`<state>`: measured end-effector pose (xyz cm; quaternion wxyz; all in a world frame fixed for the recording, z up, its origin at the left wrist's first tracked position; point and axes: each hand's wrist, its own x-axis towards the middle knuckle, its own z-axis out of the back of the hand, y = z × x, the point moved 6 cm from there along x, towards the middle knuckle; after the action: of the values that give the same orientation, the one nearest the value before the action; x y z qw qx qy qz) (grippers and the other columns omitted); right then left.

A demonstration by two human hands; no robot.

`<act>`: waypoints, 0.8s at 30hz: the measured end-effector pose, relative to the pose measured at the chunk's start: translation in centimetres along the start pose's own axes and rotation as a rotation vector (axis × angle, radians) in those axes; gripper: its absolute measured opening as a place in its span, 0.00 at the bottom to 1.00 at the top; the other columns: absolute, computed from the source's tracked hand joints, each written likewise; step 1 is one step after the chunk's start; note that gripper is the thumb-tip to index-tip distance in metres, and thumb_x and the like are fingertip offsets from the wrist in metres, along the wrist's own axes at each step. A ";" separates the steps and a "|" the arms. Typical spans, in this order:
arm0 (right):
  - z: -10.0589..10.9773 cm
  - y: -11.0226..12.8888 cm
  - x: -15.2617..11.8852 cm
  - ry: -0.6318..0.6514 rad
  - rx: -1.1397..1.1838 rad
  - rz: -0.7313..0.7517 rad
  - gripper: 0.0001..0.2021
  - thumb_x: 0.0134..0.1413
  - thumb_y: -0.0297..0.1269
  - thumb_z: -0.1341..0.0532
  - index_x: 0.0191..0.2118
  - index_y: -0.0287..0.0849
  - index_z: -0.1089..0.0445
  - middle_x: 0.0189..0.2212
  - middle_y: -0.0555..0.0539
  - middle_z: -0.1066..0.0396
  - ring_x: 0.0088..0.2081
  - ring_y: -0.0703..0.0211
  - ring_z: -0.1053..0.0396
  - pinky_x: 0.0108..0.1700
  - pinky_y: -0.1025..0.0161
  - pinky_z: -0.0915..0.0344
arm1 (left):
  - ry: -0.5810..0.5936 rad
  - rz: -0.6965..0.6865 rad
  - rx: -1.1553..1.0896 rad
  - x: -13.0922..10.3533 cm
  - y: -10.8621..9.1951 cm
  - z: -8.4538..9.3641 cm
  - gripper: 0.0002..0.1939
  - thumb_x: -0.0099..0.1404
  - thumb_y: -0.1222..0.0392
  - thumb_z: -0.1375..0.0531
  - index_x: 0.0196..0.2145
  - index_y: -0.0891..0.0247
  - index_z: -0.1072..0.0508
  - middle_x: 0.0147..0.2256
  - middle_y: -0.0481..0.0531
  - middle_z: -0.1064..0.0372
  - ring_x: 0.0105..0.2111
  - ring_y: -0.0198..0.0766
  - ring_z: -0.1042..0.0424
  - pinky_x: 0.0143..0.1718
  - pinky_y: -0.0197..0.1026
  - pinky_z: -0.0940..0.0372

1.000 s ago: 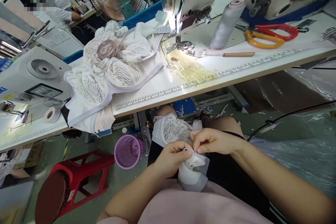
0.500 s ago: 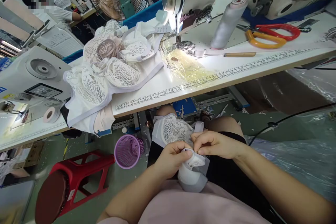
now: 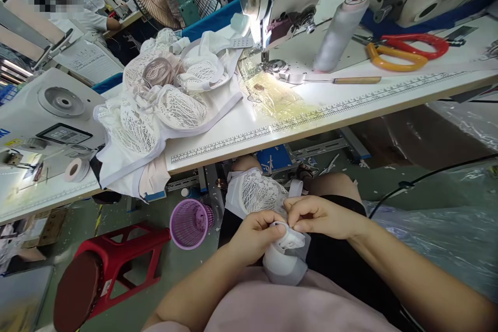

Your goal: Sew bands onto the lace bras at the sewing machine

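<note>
A white lace bra (image 3: 260, 194) lies across my lap, its near cup folded between my hands. My left hand (image 3: 254, 236) pinches the edge of this cup from the left. Close beside it, my right hand (image 3: 321, 216) has thumb and fingers pressed together on the same white fabric. The fingertips of both hands nearly meet, and the bit of fabric between them is too small to make out. A pale strap loop (image 3: 295, 188) stands up just beyond my right hand.
On the table (image 3: 218, 153) are a pile of white lace bras (image 3: 179, 106), a sewing machine (image 3: 265, 36), a thread cone (image 3: 340, 33), scissors (image 3: 397, 57) and a wooden-handled tool (image 3: 357, 80). Below stand a purple basket (image 3: 189, 224) and a red stool (image 3: 128, 254). A person sits at the back left.
My hands have barely moved and keep their pinch on the fabric. The view has shifted very slightly.
</note>
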<state>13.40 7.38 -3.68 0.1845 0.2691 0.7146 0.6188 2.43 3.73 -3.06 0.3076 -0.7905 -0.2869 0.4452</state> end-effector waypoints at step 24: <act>-0.1 -0.4 -0.4 -0.041 0.086 -0.237 0.16 0.45 0.46 0.38 0.24 0.37 0.35 0.21 0.54 0.43 0.18 0.72 0.45 0.19 0.71 0.49 | -0.011 0.021 0.048 0.0 -0.1 -0.2 0.17 0.45 0.49 0.35 0.24 0.67 0.30 0.21 0.46 0.38 0.21 0.29 0.41 0.26 0.34 0.46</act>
<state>13.62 7.06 -4.10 0.2592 0.2031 0.7634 0.5556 2.53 3.76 -2.88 0.3202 -0.7834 -0.2695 0.4595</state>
